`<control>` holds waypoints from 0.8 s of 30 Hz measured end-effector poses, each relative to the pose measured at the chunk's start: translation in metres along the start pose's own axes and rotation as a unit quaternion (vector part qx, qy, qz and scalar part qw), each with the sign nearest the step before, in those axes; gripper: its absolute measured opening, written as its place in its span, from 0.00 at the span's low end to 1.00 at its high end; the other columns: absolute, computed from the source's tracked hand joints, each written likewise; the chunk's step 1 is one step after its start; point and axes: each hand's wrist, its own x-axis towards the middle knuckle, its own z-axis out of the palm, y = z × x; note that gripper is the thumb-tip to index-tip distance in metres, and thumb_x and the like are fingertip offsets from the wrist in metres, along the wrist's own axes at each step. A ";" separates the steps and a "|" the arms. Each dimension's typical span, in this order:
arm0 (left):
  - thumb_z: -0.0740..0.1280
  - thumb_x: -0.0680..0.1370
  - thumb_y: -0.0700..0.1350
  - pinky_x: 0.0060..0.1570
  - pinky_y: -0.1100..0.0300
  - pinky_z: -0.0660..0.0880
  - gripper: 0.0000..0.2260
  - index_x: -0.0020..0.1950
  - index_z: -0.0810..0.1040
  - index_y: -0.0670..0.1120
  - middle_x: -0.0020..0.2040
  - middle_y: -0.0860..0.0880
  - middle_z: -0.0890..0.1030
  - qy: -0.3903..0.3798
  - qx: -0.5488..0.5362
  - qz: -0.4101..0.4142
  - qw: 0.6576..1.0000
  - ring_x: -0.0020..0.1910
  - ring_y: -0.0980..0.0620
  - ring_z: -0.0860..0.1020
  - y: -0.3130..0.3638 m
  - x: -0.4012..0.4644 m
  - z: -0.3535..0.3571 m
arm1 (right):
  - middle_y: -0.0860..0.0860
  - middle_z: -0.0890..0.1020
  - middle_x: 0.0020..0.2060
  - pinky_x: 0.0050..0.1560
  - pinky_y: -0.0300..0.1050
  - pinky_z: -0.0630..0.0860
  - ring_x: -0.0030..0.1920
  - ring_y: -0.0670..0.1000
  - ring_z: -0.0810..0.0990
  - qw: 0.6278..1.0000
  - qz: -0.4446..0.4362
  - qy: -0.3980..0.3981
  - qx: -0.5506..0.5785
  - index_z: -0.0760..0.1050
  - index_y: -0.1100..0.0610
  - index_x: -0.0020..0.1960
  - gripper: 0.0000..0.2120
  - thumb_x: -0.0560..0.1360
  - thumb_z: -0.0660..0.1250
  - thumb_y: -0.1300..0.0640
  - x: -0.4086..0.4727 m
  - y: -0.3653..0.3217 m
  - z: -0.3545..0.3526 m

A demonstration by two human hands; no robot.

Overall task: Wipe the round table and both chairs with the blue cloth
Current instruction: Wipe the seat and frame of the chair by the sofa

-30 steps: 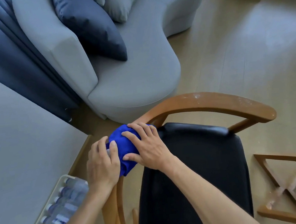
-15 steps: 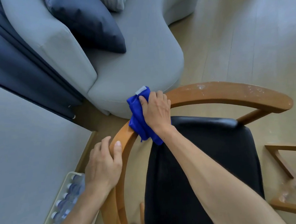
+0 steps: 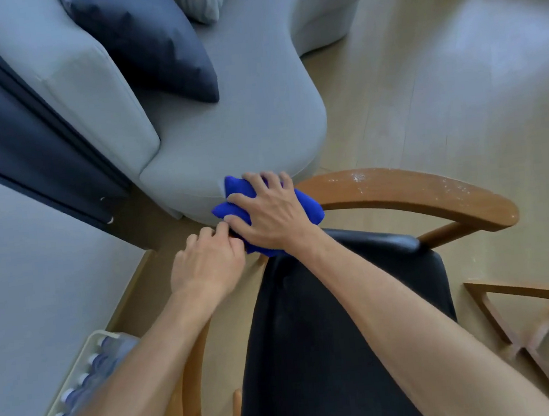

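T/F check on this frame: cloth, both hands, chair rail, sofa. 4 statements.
1. The right hand presses the blue cloth on the chair's wooden rail. True.
2. The left hand rests on the sofa. False: it is at the cloth's near edge.
3. White specks show on the rail right of the cloth. True.
4. The dark cushion lies on the chair seat. False: it sits on the sofa.

The cloth (image 3: 306, 204) lies on the chair (image 3: 409, 191) rail, before the sofa (image 3: 226, 138).
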 end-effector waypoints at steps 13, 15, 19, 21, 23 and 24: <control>0.44 0.81 0.55 0.48 0.48 0.68 0.18 0.58 0.67 0.47 0.49 0.46 0.74 -0.028 0.019 0.072 0.997 0.46 0.47 0.70 0.068 0.060 0.020 | 0.59 0.72 0.63 0.51 0.56 0.75 0.55 0.61 0.75 0.942 0.305 0.134 -0.028 0.74 0.56 0.61 0.20 0.75 0.64 0.44 -0.122 0.206 -0.034; 0.41 0.80 0.58 0.44 0.50 0.67 0.20 0.56 0.66 0.48 0.47 0.46 0.72 -0.004 0.016 0.065 0.998 0.43 0.47 0.70 0.073 0.064 0.026 | 0.58 0.72 0.62 0.49 0.55 0.75 0.55 0.62 0.75 0.906 0.396 0.152 -0.013 0.73 0.56 0.62 0.19 0.76 0.64 0.46 -0.161 0.240 -0.044; 0.41 0.81 0.58 0.40 0.50 0.69 0.20 0.54 0.65 0.47 0.46 0.45 0.72 0.036 0.034 0.071 0.996 0.42 0.45 0.72 0.073 0.060 0.030 | 0.58 0.74 0.58 0.54 0.53 0.73 0.54 0.61 0.76 0.791 0.574 0.195 0.081 0.73 0.54 0.62 0.17 0.77 0.60 0.46 -0.185 0.263 -0.042; 0.41 0.81 0.57 0.39 0.50 0.68 0.18 0.52 0.64 0.47 0.45 0.45 0.72 0.039 0.040 0.072 0.996 0.41 0.45 0.72 0.073 0.059 0.028 | 0.58 0.74 0.59 0.59 0.57 0.71 0.56 0.62 0.75 0.769 0.596 0.223 0.066 0.74 0.55 0.61 0.19 0.76 0.59 0.45 -0.174 0.254 -0.041; 0.42 0.81 0.57 0.38 0.50 0.69 0.17 0.50 0.63 0.48 0.44 0.45 0.72 0.046 0.047 0.076 0.995 0.40 0.45 0.72 0.075 0.058 0.029 | 0.58 0.74 0.61 0.60 0.56 0.68 0.58 0.62 0.73 0.804 0.552 0.222 0.004 0.75 0.57 0.59 0.20 0.76 0.58 0.45 -0.149 0.234 -0.037; 0.42 0.81 0.57 0.38 0.50 0.69 0.17 0.50 0.63 0.48 0.44 0.45 0.72 0.047 0.048 0.077 0.995 0.40 0.45 0.72 0.074 0.058 0.030 | 0.58 0.74 0.61 0.59 0.56 0.67 0.58 0.62 0.73 0.834 0.510 0.208 -0.022 0.76 0.58 0.58 0.20 0.76 0.58 0.44 -0.130 0.217 -0.034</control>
